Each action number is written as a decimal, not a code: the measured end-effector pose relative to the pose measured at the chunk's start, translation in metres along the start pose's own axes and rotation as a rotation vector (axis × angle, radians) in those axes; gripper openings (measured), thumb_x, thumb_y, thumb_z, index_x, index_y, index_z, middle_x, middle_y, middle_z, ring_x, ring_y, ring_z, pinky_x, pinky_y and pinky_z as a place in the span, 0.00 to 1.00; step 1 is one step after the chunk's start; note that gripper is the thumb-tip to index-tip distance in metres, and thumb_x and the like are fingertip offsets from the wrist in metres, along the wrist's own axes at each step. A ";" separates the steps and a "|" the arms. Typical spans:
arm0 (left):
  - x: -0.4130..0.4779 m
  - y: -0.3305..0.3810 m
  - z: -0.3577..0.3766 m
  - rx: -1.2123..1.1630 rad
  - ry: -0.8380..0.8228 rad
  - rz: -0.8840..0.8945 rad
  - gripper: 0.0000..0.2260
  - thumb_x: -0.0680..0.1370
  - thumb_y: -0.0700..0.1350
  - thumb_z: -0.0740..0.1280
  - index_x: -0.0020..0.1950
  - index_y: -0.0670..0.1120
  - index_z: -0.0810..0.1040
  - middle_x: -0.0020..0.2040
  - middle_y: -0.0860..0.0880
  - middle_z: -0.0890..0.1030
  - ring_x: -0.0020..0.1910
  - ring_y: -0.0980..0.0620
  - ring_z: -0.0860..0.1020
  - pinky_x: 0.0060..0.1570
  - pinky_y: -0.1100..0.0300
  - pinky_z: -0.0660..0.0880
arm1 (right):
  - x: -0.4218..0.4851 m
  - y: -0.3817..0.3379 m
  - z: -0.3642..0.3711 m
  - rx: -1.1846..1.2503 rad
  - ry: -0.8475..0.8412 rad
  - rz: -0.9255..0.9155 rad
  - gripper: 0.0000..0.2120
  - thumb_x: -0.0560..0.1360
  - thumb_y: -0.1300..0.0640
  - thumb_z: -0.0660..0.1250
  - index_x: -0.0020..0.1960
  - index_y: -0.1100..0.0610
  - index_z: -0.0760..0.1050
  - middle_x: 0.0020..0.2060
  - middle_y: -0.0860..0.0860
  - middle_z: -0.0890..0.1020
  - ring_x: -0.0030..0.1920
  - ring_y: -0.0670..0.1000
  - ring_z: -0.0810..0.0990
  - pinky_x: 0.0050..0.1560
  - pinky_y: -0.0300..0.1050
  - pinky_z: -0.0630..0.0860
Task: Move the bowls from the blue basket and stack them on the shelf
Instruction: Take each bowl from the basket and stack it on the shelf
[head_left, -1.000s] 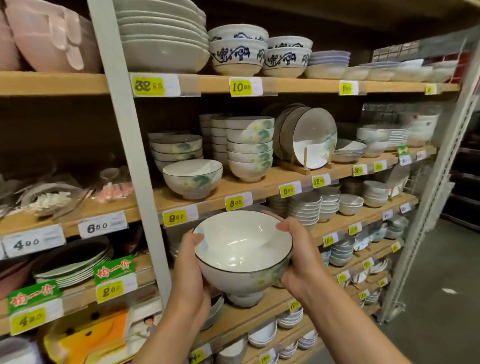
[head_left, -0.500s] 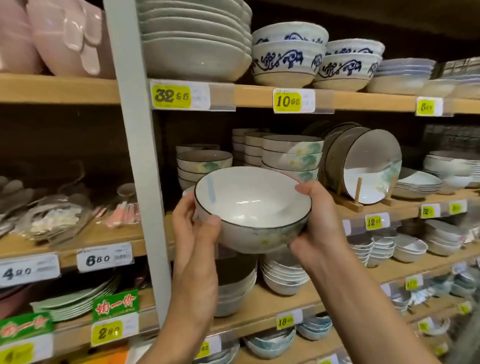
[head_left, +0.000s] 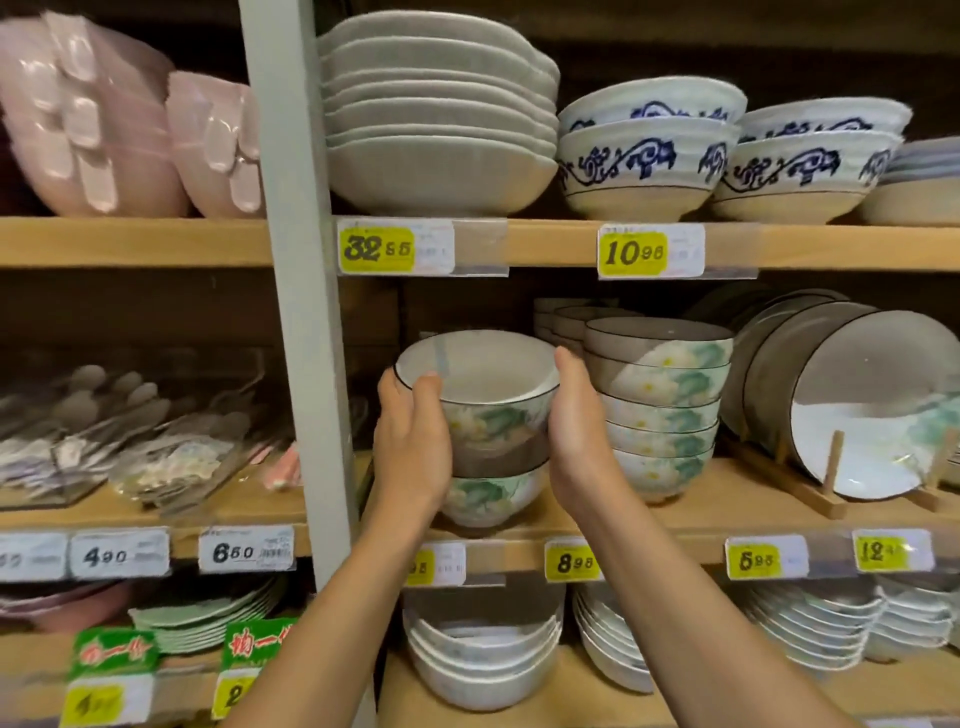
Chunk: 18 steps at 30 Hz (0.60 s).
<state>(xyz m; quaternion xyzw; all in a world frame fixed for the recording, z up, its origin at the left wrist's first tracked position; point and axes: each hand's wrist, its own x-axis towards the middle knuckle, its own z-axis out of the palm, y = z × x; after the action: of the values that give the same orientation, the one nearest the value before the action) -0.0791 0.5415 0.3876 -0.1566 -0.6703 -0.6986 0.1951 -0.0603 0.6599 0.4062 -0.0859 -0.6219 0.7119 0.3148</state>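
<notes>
A white bowl (head_left: 483, 387) with a dark rim and green flower print sits on top of a matching bowl (head_left: 485, 496) on the wooden shelf (head_left: 691, 512). My left hand (head_left: 413, 441) holds its left side, thumb curled over the rim. My right hand (head_left: 576, 431) lies along its right side with fingers nearly straight. Whether the upper bowl rests fully in the lower one I cannot tell. The blue basket is out of view.
A taller stack of like bowls (head_left: 660, 410) stands close on the right, then plates (head_left: 852, 410) in a wooden rack. A grey upright post (head_left: 301, 312) stands just left. The shelf above (head_left: 545, 244) carries large bowls. Packaged spoons (head_left: 130, 436) lie far left.
Both hands carried the bowl up and forward from chest height onto the single bowl standing on the shelf. The view moved closer to the shelf.
</notes>
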 end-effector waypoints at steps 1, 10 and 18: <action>0.002 -0.005 0.001 0.020 0.016 -0.004 0.12 0.80 0.53 0.54 0.61 0.54 0.69 0.47 0.63 0.75 0.45 0.71 0.72 0.43 0.69 0.65 | 0.003 0.003 0.000 -0.046 -0.006 -0.019 0.33 0.65 0.32 0.53 0.61 0.49 0.75 0.58 0.50 0.81 0.61 0.53 0.77 0.67 0.57 0.71; 0.016 -0.035 0.000 0.125 0.067 -0.039 0.11 0.81 0.51 0.52 0.55 0.51 0.72 0.44 0.61 0.73 0.40 0.80 0.69 0.39 0.72 0.64 | 0.006 0.035 -0.007 -0.358 -0.043 -0.172 0.34 0.77 0.32 0.44 0.73 0.52 0.65 0.68 0.51 0.74 0.68 0.52 0.70 0.69 0.54 0.66; 0.010 -0.048 -0.001 0.142 0.058 -0.035 0.11 0.82 0.50 0.53 0.56 0.50 0.72 0.45 0.60 0.75 0.41 0.78 0.70 0.35 0.77 0.64 | 0.002 0.061 -0.014 -0.328 -0.024 -0.202 0.27 0.82 0.39 0.45 0.73 0.51 0.65 0.67 0.50 0.74 0.68 0.50 0.70 0.70 0.53 0.66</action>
<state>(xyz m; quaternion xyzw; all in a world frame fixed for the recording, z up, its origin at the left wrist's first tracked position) -0.1109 0.5413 0.3503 -0.1102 -0.7147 -0.6571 0.2128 -0.0749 0.6710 0.3465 -0.0647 -0.7386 0.5669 0.3590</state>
